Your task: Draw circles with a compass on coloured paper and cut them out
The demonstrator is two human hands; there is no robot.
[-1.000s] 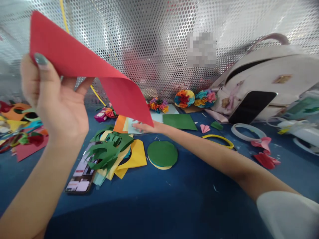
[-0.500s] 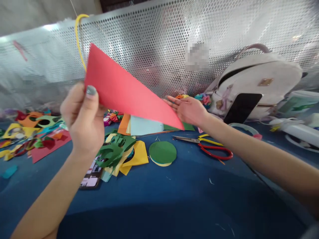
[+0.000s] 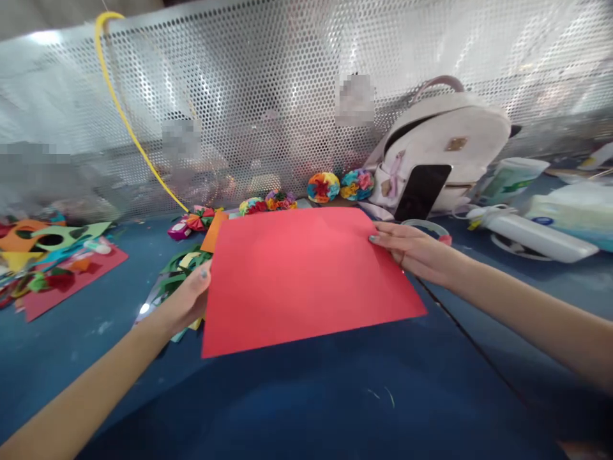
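A flat red sheet of paper point(image 3: 306, 281) spans the space between my two hands, above the blue table. My left hand point(image 3: 189, 297) grips its left edge, thumb on top and the other fingers out of sight. On the right edge, my right hand point(image 3: 412, 249) pinches the paper between thumb and fingers. Green and yellow cut paper point(image 3: 179, 271) lies partly behind my left hand. An orange sheet point(image 3: 214, 231) sticks out past the red paper's upper left corner. The scissors and green circles are not visible.
Colourful paper flowers point(image 3: 323, 187) stand along the perforated metal panel point(image 3: 268, 115). A white backpack point(image 3: 450, 140) with a black phone point(image 3: 424, 191) against it is at the back right. A tape roll point(image 3: 426, 225) and a white device point(image 3: 536, 235) lie right. Paper scraps point(image 3: 71, 246) fill the far left.
The red sheet has come down from a steep tilt to nearly flat. My right hand, open before, has taken hold of its right edge. My left hand has lowered.
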